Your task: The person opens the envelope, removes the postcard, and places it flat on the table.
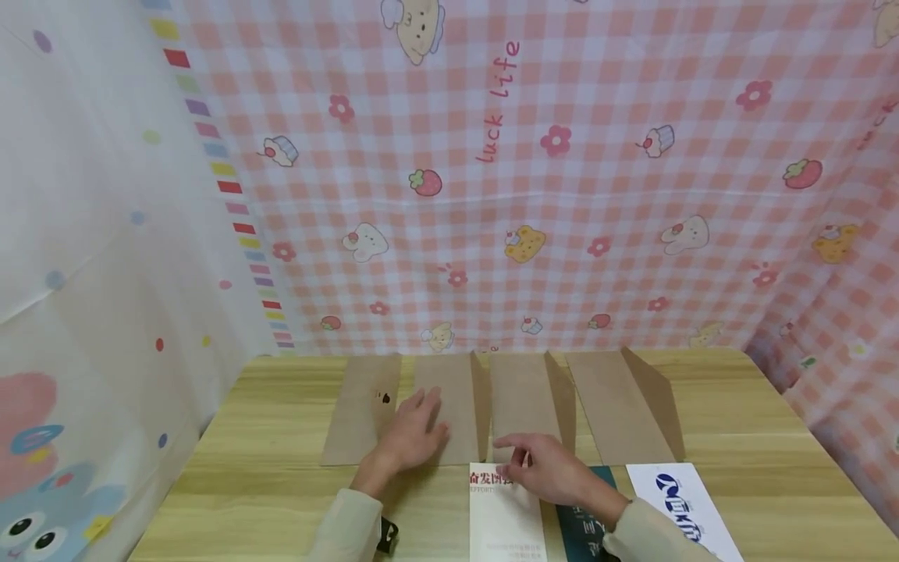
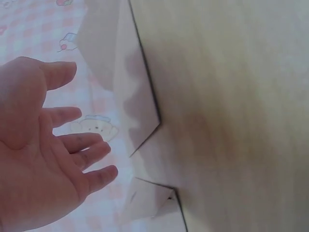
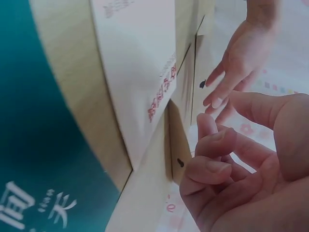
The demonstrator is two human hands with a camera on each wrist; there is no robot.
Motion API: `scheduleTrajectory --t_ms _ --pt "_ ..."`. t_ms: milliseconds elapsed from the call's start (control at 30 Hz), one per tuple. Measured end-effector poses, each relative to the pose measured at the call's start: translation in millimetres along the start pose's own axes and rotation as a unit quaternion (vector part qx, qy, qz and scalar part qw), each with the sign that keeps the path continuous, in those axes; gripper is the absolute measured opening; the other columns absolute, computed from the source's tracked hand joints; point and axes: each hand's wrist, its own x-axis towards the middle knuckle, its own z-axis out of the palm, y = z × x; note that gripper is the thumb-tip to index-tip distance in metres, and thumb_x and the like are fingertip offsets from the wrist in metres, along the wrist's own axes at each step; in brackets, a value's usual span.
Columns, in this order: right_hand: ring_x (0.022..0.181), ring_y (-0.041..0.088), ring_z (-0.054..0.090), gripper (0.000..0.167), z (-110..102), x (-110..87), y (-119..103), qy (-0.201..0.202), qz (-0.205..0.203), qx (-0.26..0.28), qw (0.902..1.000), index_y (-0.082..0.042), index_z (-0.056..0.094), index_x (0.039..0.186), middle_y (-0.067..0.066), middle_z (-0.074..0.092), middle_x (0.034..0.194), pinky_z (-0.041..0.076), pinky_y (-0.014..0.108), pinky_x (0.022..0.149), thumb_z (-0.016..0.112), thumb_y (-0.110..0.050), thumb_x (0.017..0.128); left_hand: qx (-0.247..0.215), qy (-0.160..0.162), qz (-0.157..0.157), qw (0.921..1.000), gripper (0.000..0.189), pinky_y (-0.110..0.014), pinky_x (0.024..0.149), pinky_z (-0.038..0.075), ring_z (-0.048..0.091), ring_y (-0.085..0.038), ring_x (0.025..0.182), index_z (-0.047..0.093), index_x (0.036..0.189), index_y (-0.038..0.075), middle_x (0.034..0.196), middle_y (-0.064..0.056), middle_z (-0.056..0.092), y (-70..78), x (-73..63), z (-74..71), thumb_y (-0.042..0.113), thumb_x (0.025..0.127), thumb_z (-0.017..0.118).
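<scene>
Over the left part of the second brown paper envelope is my left hand, its fingers spread and holding nothing. The leftmost envelope, with a small dark mark, lies beside that hand. My right hand hovers above the top of a cream card printed with red characters. Its index finger points left and the other fingers curl loosely around nothing; the right wrist view shows this hand apart from the cream card. Partly beneath the right forearm lies a dark teal card.
A third envelope and a fourth envelope continue the row, flaps unfolded to the right. Right of the right arm lies a white card with blue lettering. The wooden table meets a checked cloth behind.
</scene>
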Motion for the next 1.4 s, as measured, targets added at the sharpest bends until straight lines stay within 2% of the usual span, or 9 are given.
scheduleTrajectory --t_ms 167,333,533,800,967,1200,1400 --pt "0.067 0.010 0.054 0.039 -0.1 6.7 -7.8 0.004 -0.005 0.005 1.0000 0.001 0.062 0.130 -0.004 0.063 0.080 0.045 0.023 0.054 0.066 -0.017 0.096 -0.020 0.024 0.012 0.9994 0.061 -0.061 0.115 0.022 0.024 -0.045 0.146 0.031 0.155 0.006 0.159 -0.026 0.024 0.5 -0.4 -7.4 0.024 0.102 0.055" --pt "0.067 0.011 0.054 0.039 1.1 14.3 -14.8 0.017 -0.003 0.006 0.9998 0.001 0.061 0.130 -0.002 0.062 0.082 0.045 0.024 0.054 0.065 -0.015 0.096 -0.036 0.041 -0.005 0.9985 0.062 -0.060 0.116 0.021 0.023 -0.043 0.147 0.028 0.157 0.012 0.161 -0.022 0.023 -0.1 -4.6 -16.7 0.028 0.102 0.053" --pt "0.065 0.009 0.054 0.037 6.4 27.9 -18.0 0.034 -0.001 0.029 0.9990 -0.004 0.062 0.131 -0.003 0.062 0.084 0.046 0.024 0.054 0.064 -0.016 0.097 -0.021 0.082 0.013 0.9963 0.060 -0.059 0.115 0.025 0.031 -0.042 0.144 0.034 0.154 0.008 0.156 -0.021 0.034 -8.7 -4.5 -22.2 0.024 0.101 0.057" --pt "0.067 0.008 0.055 0.039 21.7 45.9 -23.4 0.047 -0.014 0.056 0.9972 -0.006 0.060 0.134 -0.002 0.062 0.085 0.048 0.024 0.058 0.065 -0.017 0.097 -0.035 0.111 0.011 0.9931 0.058 -0.057 0.115 0.028 0.035 -0.043 0.141 0.039 0.151 0.005 0.153 -0.024 0.038 -18.3 -7.9 -30.2 0.024 0.100 0.059" --pt "0.063 0.009 0.054 0.040 29.9 54.5 -28.9 0.054 -0.008 0.070 0.9960 -0.006 0.059 0.135 -0.001 0.062 0.086 0.048 0.024 0.057 0.065 -0.017 0.096 -0.031 0.124 0.013 0.9918 0.059 -0.057 0.114 0.029 0.034 -0.044 0.141 0.038 0.150 -0.001 0.152 -0.028 0.037 -26.2 -11.7 -37.5 0.021 0.100 0.059" --pt "0.065 0.011 0.055 0.042 43.2 72.7 -37.0 0.050 0.002 0.088 0.9949 -0.008 0.058 0.136 -0.001 0.062 0.091 0.048 0.026 0.056 0.065 -0.022 0.097 -0.028 0.131 -0.003 0.9910 0.058 -0.060 0.114 0.027 0.029 -0.049 0.142 0.036 0.150 -0.004 0.154 -0.032 0.030 -39.9 -23.4 -45.9 0.018 0.100 0.057" --pt "0.066 0.011 0.054 0.044 54.0 85.9 -38.9 0.057 0.004 0.092 0.9941 -0.005 0.057 0.137 0.000 0.061 0.091 0.046 0.026 0.054 0.066 -0.019 0.096 0.000 0.157 0.015 0.9874 0.049 -0.063 0.112 0.028 0.031 -0.053 0.139 0.042 0.144 -0.006 0.149 -0.038 0.032 -56.5 -27.2 -47.0 0.011 0.100 0.054"
